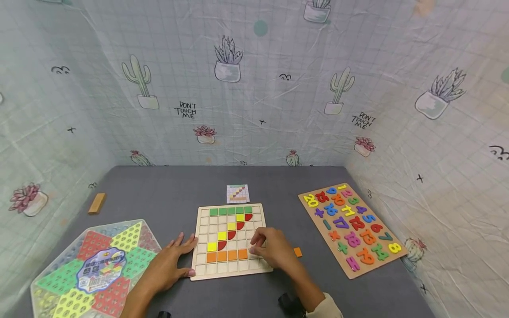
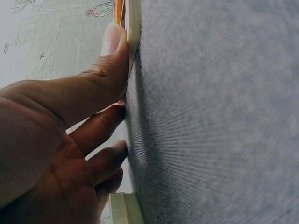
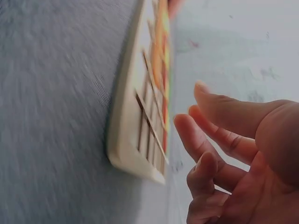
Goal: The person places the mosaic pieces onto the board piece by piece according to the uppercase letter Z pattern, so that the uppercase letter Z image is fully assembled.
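Observation:
A wooden grid board (image 1: pixel 229 275) lies on the table with square tiles and quarter-round pieces in it. Green tiles (image 1: pixel 232 211) line a row near its far edge, and orange tiles (image 1: pixel 232 255) a row near its front. Between them, yellow squares (image 1: pixel 232 226) and red quarter-rounds (image 1: pixel 232 235) run diagonally. My left hand (image 1: pixel 169 264) rests along the board's left side, fingers spread, thumb on the near-left corner. Over the board's right side hovers my right hand (image 1: pixel 273 248), loosely bent; the right wrist view shows nothing between thumb and fingers. A loose orange tile (image 1: pixel 298 252) lies right of the board.
A small pattern card (image 1: pixel 237 194) sits behind the board. On the right is a number puzzle board (image 1: pixel 347 274); on the left, a hexagonal checkers box (image 1: pixel 99 269). A wooden block (image 1: pixel 97 203) lies farther back left. Patterned cloth walls enclose the table.

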`<state>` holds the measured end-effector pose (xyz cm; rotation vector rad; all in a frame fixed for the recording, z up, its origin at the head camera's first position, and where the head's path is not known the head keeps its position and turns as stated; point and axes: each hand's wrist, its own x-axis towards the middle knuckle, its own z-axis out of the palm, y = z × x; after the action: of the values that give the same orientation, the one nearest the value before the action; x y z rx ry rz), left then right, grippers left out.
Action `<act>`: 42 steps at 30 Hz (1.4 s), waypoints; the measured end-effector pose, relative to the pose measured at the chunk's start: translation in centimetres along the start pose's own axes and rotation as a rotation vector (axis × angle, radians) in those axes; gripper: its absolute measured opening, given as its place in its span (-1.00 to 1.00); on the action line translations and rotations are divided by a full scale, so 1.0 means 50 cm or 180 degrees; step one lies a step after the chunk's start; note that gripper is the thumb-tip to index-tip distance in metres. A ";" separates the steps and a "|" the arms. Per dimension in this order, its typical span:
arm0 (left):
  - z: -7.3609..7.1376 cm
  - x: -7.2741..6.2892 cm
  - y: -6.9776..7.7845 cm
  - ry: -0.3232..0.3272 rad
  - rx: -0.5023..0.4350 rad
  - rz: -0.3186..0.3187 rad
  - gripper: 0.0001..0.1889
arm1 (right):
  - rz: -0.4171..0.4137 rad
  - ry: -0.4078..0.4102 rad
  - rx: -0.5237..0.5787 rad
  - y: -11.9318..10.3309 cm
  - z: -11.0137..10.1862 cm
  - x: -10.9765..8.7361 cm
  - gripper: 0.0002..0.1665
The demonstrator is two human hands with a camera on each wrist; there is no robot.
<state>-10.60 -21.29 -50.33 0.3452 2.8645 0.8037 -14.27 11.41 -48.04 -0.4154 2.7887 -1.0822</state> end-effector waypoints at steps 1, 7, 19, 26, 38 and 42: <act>0.000 0.001 0.000 0.0006 0.0002 0.0002 -0.01 | 0.0039 0.0034 -0.0002 0.003 -0.009 -0.004 -0.80; -0.003 0.001 0.001 -0.0015 0.0008 0.0011 -0.01 | 0.0287 0.0187 -0.0016 0.032 -0.053 -0.029 -0.76; -0.003 -0.001 0.000 0.0001 0.0014 0.0010 -0.01 | 0.0579 0.0379 -0.0340 0.114 -0.105 -0.068 -0.57; -0.001 0.000 -0.003 0.0018 -0.0003 0.0033 0.00 | 0.0839 0.0186 -0.0620 0.139 -0.115 -0.078 -0.64; -0.003 -0.001 0.000 -0.0012 0.0002 -0.0004 -0.01 | 0.0981 0.0240 -0.0618 0.149 -0.114 -0.077 -0.71; -0.002 -0.001 -0.001 -0.0014 -0.0006 -0.0002 -0.01 | 0.0773 0.0344 -0.0598 0.138 -0.098 -0.074 -0.65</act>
<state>-10.58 -21.38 -50.26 0.3454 2.8594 0.8045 -13.21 20.53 -49.04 -0.0322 2.9488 -0.8174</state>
